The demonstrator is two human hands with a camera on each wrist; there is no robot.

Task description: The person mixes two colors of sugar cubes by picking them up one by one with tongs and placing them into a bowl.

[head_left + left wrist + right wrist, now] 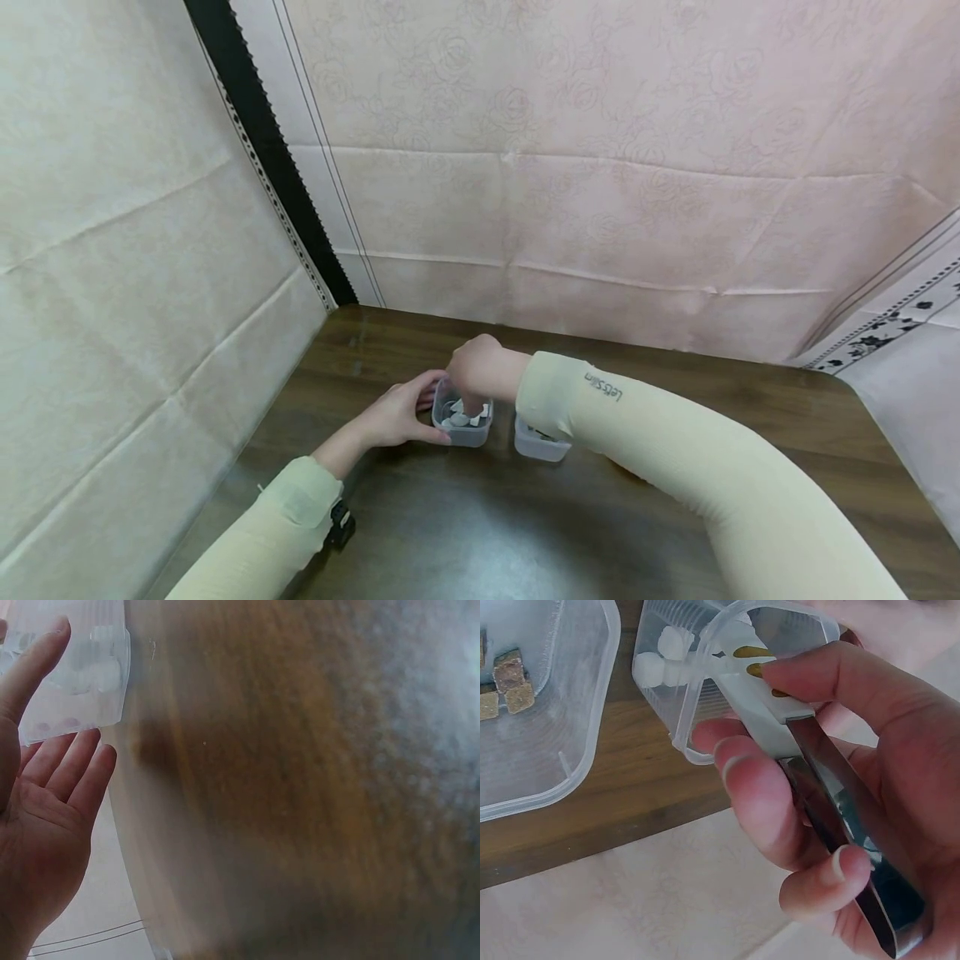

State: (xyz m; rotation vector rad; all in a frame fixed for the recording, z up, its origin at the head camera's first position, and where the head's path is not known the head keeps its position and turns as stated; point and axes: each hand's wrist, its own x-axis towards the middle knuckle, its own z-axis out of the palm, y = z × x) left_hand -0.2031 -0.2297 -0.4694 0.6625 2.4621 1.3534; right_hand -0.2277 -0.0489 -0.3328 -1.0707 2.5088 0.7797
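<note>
A small clear plastic container [468,437] with white pieces [676,643] in it stands on the table. My left hand [397,414] holds it from the left, thumb along the near side and fingers at the far side. Over its opening, my right hand [482,367] holds small metal tongs [847,802] with white ends, thumb on one arm and fingers under the other. The tong ends reach inside among the white pieces; their very tips are hidden there. Beside it on the right is a second clear container [540,448], partly covered by the right forearm.
Several small brown cubes [511,682] lie in the second container. The dark wooden table [480,517] meets a cloth-covered wall [600,208] at the back and another pale wall [135,292] on the left.
</note>
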